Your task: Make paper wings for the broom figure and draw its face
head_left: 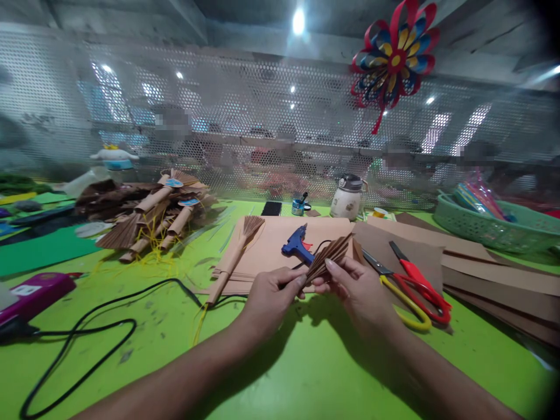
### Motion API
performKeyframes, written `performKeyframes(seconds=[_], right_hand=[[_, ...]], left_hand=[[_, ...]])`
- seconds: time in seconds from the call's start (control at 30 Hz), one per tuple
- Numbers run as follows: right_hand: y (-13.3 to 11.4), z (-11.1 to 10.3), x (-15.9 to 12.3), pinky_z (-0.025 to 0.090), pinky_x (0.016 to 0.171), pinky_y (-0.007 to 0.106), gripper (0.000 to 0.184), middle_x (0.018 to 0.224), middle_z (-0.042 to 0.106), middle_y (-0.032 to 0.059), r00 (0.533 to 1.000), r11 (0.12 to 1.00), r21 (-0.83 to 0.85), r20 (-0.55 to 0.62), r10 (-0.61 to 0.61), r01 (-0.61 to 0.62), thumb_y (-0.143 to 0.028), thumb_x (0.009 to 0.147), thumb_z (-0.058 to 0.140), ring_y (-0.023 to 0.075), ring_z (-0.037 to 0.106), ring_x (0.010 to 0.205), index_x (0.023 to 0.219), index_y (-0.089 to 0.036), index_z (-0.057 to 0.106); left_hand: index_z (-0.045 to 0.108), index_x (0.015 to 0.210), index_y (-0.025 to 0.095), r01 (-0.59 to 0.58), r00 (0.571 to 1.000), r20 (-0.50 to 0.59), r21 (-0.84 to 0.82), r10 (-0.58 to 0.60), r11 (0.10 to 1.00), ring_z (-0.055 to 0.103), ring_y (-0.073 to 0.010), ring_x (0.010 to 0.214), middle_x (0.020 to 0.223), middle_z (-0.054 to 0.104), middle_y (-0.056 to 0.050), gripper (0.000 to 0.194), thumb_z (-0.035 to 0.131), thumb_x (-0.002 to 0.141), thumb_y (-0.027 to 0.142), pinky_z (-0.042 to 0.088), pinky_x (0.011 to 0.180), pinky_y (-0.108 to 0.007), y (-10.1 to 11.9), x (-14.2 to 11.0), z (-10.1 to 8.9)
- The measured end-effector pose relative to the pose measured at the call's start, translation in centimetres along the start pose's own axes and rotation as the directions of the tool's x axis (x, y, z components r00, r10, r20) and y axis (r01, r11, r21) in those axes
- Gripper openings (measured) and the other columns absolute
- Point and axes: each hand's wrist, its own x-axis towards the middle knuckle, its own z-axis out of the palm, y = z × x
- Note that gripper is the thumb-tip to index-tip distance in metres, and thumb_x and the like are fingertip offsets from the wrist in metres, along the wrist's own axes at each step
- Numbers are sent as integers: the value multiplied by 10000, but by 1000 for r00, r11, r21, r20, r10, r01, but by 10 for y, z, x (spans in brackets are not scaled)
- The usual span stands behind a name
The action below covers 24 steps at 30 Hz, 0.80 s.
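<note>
Between my two hands, a pleated brown paper fan point(329, 256) is held above the green table, its spread end pointing up and right. My left hand point(276, 294) pinches the narrow gathered end. My right hand point(356, 286) grips the pleats from the right, thumb on top. Just behind the fan lies a blue glue gun point(298, 245) on stacked light brown paper sheets point(271, 233). A rolled paper tube with a pleated fan top point(234, 259) rests on the left of that stack, a yellow string hanging from its lower end.
Red-handled scissors point(422, 283) and yellow-handled scissors point(405, 303) lie on brown paper at right. Finished paper rolls point(153, 201) are piled at left. A black cord point(131, 291) loops across the table by a purple power strip point(39, 294). A green basket point(494, 227) and a jug point(347, 198) stand behind.
</note>
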Motion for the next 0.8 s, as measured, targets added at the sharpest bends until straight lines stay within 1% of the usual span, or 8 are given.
performKeyframes(seconds=[0.13,0.27,0.4,0.5,0.57,0.63,0.73,0.8], right_hand=[[0,0,1,555,556,245,151,772,701,42,1000,1000,17,7,13,-13,-272,785,684,124,647,607,842,-139,642],[-1,0,2,561,578,266,198,805,709,60,1000,1000,25,20,11,-11,-300,762,702,140,655,639,855,-134,647],[-2,0,1,564,592,276,227,840,714,66,1000,1000,24,21,-1,0,-325,739,719,148,661,665,862,-144,660],[-2,0,1,564,601,268,230,850,717,64,1000,1000,29,14,-7,7,-335,747,711,141,661,655,873,-148,662],[-1,0,2,564,601,264,229,846,718,69,1000,999,37,12,-5,5,-336,763,696,138,662,649,880,-142,662],[-1,0,2,562,593,265,223,826,719,76,1000,999,48,16,3,-4,-335,782,677,143,666,650,874,-133,661],[1,0,2,556,576,270,225,763,718,75,999,998,65,31,20,-22,-335,793,665,154,673,638,872,-124,658],[1,1,2,553,571,271,234,740,717,72,999,997,74,40,26,-29,-340,793,664,156,675,625,875,-120,659]], left_hand=[[745,939,173,-16,1000,8,-24,17,1000,564,-167,661,787,709,-79,215,612,791,253,398,607,-272,-1,0,1],[753,905,173,21,1000,15,-48,-20,999,612,-210,770,895,720,-102,197,619,785,252,431,661,-298,-3,0,1],[760,879,182,21,999,-23,-42,-22,999,612,-216,749,845,720,-105,189,648,760,275,433,647,-300,-11,3,0],[755,912,181,18,999,-33,-54,-20,998,611,-223,752,844,718,-108,224,667,746,304,433,638,-301,-17,5,-1],[750,927,178,56,998,-27,-77,-58,995,613,-229,778,883,719,-113,238,678,738,302,438,659,-309,-16,6,-1],[747,936,172,119,992,-24,-115,-122,986,612,-221,771,906,719,-118,249,697,722,290,441,670,-310,-13,6,-1],[738,959,162,233,970,-21,-190,-242,954,590,-175,671,899,722,-123,293,734,695,289,436,625,-283,-8,4,0],[734,969,157,283,956,-9,-248,-295,927,573,-147,619,893,724,-123,310,748,688,288,438,608,-269,-6,2,0]])
